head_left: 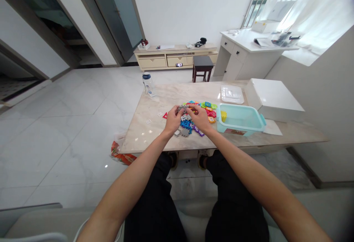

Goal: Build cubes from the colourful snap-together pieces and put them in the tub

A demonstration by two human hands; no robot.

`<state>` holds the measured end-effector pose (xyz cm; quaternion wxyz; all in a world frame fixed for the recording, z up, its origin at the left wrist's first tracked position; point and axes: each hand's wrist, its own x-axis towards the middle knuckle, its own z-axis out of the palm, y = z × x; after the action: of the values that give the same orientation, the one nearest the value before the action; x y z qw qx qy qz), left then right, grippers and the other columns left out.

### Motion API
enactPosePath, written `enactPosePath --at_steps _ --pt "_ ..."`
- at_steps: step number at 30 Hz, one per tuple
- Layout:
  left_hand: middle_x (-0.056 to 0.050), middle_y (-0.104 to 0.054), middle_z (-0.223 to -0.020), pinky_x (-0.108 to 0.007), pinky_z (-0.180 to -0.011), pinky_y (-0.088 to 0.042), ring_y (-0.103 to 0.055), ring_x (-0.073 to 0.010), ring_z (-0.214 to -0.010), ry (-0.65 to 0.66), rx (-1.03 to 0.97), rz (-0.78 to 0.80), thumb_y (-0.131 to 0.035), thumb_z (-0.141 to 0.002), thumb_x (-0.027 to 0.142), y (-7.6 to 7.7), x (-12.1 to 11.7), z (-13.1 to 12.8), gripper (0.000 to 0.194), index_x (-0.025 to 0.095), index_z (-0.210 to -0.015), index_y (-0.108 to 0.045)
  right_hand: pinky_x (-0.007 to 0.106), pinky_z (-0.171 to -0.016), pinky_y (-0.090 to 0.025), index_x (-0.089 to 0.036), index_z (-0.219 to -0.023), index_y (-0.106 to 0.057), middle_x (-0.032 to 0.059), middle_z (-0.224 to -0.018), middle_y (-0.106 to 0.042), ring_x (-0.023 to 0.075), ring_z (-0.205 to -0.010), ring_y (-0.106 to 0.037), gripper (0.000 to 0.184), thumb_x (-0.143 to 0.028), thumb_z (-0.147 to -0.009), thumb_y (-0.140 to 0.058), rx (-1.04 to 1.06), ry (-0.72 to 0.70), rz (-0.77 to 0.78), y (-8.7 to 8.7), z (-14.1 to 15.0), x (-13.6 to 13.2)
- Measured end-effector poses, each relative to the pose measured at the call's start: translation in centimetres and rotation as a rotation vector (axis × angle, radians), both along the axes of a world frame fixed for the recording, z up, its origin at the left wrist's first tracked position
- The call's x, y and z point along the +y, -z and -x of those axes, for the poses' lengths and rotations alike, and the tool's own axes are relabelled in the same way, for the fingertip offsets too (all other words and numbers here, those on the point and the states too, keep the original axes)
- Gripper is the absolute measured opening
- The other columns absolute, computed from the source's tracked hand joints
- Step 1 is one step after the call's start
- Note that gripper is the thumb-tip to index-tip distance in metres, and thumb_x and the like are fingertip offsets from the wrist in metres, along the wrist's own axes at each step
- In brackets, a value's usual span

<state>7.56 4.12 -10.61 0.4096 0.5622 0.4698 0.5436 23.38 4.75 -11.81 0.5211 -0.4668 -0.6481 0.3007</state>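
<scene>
- the left hand [173, 119] and the right hand [200, 118] met over the bench [155, 137], the forearms reaching in from below.
- the fingers of both hands were clamped on a grey toothed plastic piece [182, 108], held above the near-middle part of the bench.
- beneath and around the hands lay a loose spread of toothed pieces: blue pieces [186, 125] and purple pieces [198, 130] on the near side, red pieces [211, 113] and green pieces [209, 105] to the right and beyond.
- two white square frames [148, 121] lay flat, left of the left hand.
- just right of the spread stood a turquoise bin [240, 127] with a yellow item [224, 116] inside, at its left end.
- behind the bin sat a clear plastic container [232, 94], with a white box [278, 93] to its right.
- a water bottle [148, 84] stood upright at the bench's far left corner.
</scene>
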Motion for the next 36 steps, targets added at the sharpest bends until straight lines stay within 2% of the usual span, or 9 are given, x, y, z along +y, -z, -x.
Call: enactPosePath --at_steps 4,7,12,20,24,32,36 --pt "-0.005 -0.076 -0.095 -0.027 -0.083 -0.054 -0.069 -0.0203 -0.091 0.008 0.095 -0.051 -0.069 -0.097 0.041 -0.1 -0.2 0.1 0.022 0.019 -0.097 -0.071 0.038 -0.092 -0.063 -0.019 -0.112 -0.079 0.011 -0.113 -0.082 0.0258 -0.103 -0.076 0.039 -0.053 -0.098 -0.068 0.051 0.034 -0.001 0.1 -0.4 0.3" --pt "-0.007 -0.078 -0.095 -0.028 -0.081 -0.054 -0.07 -0.0207 -0.089 -0.022 0.166 -0.057 -0.074 -0.094 0.041 -0.4 -0.2 0.3 0.023 0.018 -0.095 -0.075 0.039 -0.093 -0.061 -0.019 -0.107 -0.08 0.0104 -0.108 -0.083 0.0256 -0.098 -0.076 0.037 -0.052 -0.099 -0.065 0.005 0.022 0.001 0.1 -0.7 0.4" --pt "-0.007 -0.08 -0.091 -0.029 -0.073 -0.055 -0.073 -0.0205 -0.079 -0.004 0.134 -0.032 -0.08 -0.088 0.043 -0.5 0.0 0.9 0.029 0.016 -0.1 -0.078 0.038 -0.091 -0.06 -0.018 -0.101 -0.081 0.0095 -0.101 -0.083 0.0246 -0.092 -0.075 0.037 -0.05 -0.1 -0.062 -0.059 -0.021 0.016 0.0 -1.1 0.4" --pt "-0.007 -0.083 -0.094 -0.031 -0.079 -0.059 -0.076 -0.0234 -0.086 0.049 0.032 -0.009 -0.083 -0.085 0.045 -0.6 0.0 1.4 0.03 0.016 -0.095 -0.082 0.039 -0.095 -0.06 -0.018 -0.108 -0.082 0.01 -0.107 -0.084 0.0252 -0.099 -0.078 0.037 -0.051 -0.093 -0.074 0.098 -0.058 0.056 0.8 -1.2 0.7" --pt "-0.006 -0.082 -0.088 -0.03 -0.073 -0.057 -0.074 -0.0219 -0.079 0.037 0.023 -0.029 -0.087 -0.08 0.047 -0.6 0.1 1.3 0.034 0.016 -0.091 -0.082 0.039 -0.09 -0.061 -0.019 -0.106 -0.082 0.009 -0.102 -0.084 0.025 -0.093 -0.078 0.036 -0.051 -0.093 -0.075 0.138 -0.062 0.054 1.2 -1.3 0.8" --pt "-0.005 -0.082 -0.079 -0.028 -0.061 -0.048 -0.069 -0.019 -0.065 -0.014 0.14 0.007 -0.089 -0.076 0.044 -0.1 0.1 1.7 0.031 0.017 -0.092 -0.087 0.041 -0.097 -0.06 -0.021 -0.102 -0.084 0.0079 -0.105 -0.085 0.0265 -0.1 -0.078 0.028 -0.045 -0.092 -0.074 0.067 -0.065 0.052 1.0 -1.8 0.8" --pt "-0.006 -0.083 -0.082 -0.029 -0.065 -0.05 -0.072 -0.0208 -0.068 0.013 0.154 0.015 -0.087 -0.078 0.041 -0.3 -0.1 1.8 0.031 0.017 -0.096 -0.088 0.042 -0.099 -0.06 -0.021 -0.102 -0.085 0.0079 -0.107 -0.086 0.0274 -0.102 -0.078 0.027 -0.044 -0.091 -0.076 0.056 -0.07 0.071 0.7 -1.9 0.6"
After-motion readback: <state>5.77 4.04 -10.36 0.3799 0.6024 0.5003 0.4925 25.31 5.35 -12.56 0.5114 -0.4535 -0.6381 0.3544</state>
